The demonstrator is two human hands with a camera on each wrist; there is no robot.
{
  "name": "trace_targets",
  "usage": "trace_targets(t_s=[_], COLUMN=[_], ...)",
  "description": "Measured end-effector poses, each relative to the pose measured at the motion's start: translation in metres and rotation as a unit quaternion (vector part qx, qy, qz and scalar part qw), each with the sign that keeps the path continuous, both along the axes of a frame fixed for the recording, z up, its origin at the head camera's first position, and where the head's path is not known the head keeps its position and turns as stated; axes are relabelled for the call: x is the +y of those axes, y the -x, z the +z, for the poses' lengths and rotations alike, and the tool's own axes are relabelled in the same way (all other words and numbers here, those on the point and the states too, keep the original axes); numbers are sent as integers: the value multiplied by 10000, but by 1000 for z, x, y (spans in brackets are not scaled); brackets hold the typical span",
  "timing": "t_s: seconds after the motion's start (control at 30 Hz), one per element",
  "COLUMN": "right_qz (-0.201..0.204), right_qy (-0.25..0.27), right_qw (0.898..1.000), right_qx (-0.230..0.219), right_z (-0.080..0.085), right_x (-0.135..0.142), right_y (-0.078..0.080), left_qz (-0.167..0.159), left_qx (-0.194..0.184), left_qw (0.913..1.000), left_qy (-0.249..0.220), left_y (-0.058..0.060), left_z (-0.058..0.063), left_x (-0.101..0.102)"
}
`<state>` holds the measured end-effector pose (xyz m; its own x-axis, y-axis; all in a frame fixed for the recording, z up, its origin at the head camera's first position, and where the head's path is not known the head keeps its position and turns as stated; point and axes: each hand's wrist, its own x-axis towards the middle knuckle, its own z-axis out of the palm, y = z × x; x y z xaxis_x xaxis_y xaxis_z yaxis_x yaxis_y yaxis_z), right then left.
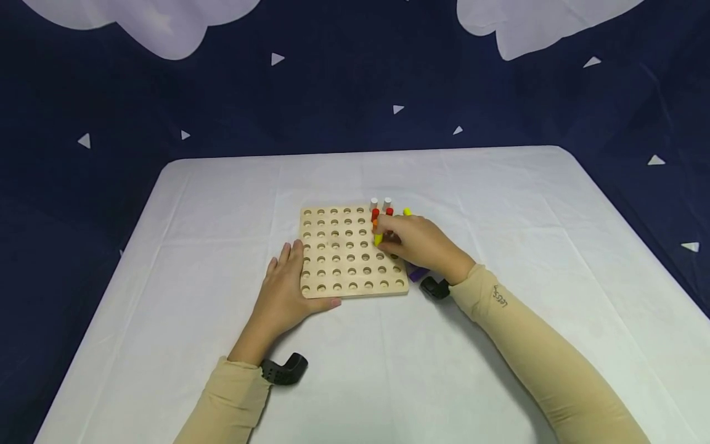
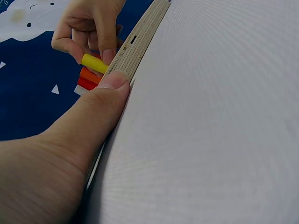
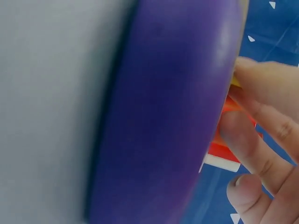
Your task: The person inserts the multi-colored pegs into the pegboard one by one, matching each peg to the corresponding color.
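A square wooden pegboard (image 1: 336, 254) with rows of round holes lies on the white-covered table. My left hand (image 1: 284, 296) rests against its left side, fingers fairly straight, and the thumb (image 2: 114, 80) presses along the front edge. Between thumb and fingertips my right hand (image 1: 424, 243) pinches a yellow peg (image 1: 379, 238) over the board's right part; whether its lower end sits in a hole I cannot tell. Just behind it stand an orange peg (image 1: 375, 224), red pegs (image 1: 375, 213) and white pegs (image 1: 374, 203) in the board.
A purple peg (image 1: 418, 274) lies on the table beside the board's right edge, looming large in the right wrist view. Another yellow peg (image 1: 407, 211) shows behind the right hand, partly covered. The white table (image 1: 211, 259) meets a dark blue backdrop (image 1: 333, 92).
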<state>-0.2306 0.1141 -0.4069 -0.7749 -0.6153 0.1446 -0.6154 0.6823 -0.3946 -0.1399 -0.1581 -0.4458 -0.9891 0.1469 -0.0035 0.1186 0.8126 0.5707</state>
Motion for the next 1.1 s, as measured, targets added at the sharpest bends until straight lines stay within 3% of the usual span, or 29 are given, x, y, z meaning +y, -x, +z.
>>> trace_targets(t_s=[0.37,0.5,0.63,0.8,1.1], right_qz=[70,-25,-312,-873,-866], right_qy=[322,591,978,937,470], right_qw=[9990,9964,9893,9819,9783], right_qx=[-297,-608,-1038,-1399,-1822], right_z=[3,8,8,3,-11], right_x=[14,27,44,63,74], right_y=[-4,-1,9,28,56], left_qz=[8,9,6,6,-5], left_qx=[16,28,30,43,26], left_qw=[10000,10000,10000,10000,10000], left_qy=[28,38,45,20,6], left_y=[0,0,0,0,-1], left_z=[-1,-1,-1,-1,0], left_x=[0,0,1,1,1])
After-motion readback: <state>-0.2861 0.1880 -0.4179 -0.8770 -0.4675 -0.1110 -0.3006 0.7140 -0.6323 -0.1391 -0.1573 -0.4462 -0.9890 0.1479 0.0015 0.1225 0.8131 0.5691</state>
